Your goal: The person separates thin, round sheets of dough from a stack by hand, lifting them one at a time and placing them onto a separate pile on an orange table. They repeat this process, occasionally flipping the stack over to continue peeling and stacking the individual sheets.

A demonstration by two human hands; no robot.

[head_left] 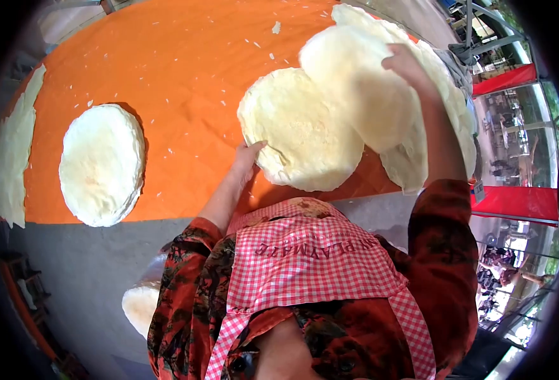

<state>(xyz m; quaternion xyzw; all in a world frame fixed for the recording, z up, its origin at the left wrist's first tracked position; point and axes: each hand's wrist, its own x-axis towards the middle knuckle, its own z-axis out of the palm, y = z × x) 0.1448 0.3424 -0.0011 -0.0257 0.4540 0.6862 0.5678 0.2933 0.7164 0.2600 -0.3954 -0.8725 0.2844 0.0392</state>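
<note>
My left hand (pixel 249 155) lies open against the flatbread stack (pixel 305 136) by the worktop's (pixel 184 76) front edge. My right hand (pixel 407 63) grips a lifted flatbread (pixel 349 82)

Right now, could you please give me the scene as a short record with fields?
surface: orange cloth, scattered with pale crumbs
left hand: grips the near edge of the round flatbread, thumb on top
right hand: on the upper flatbread, which overlaps the round one; grip unclear
beneath both: flatbread pile
apart, to the left: flatbread stack
clothing: checked apron
</note>
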